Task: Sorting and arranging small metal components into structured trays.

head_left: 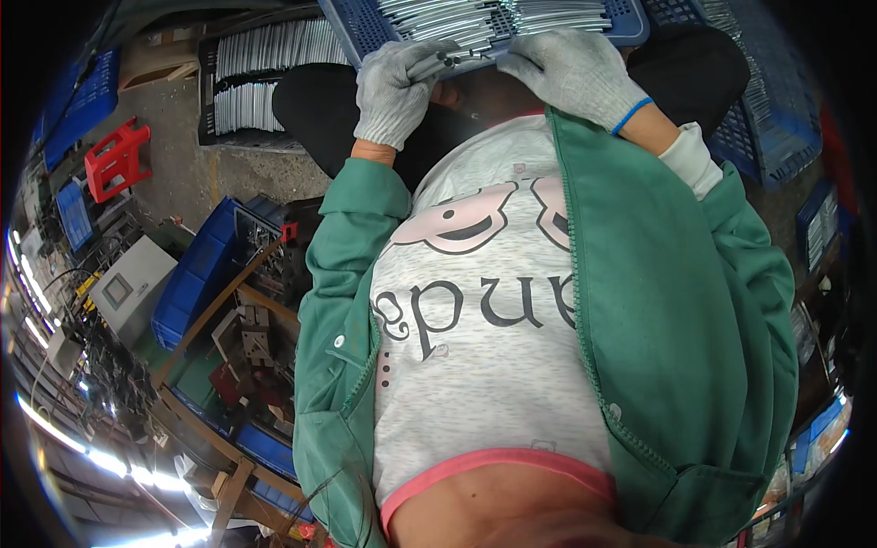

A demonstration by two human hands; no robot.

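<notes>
Gray knit gloves cover both hands. My left hand (393,87) is closed around several short metal tubes (427,66), whose dark open ends point toward the right hand. Just across from them, my right hand (575,78) has its thumb and fingers pinched together by the tube ends; whatever is between its fingertips is too small to tell. Both hands are at the near edge of a blue plastic crate (630,35), above my lap. Inside the crate lie rows of shiny metal tubes (443,23), partly cut off by the top of the view.
On the floor to the left, a black crate (206,96) holds stacked metal tubes. Another blue crate (763,137) stands at the right. Farther left are a red stool (119,160), a blue bin (187,283), a light-gray control box (132,283) and a wooden frame (215,315).
</notes>
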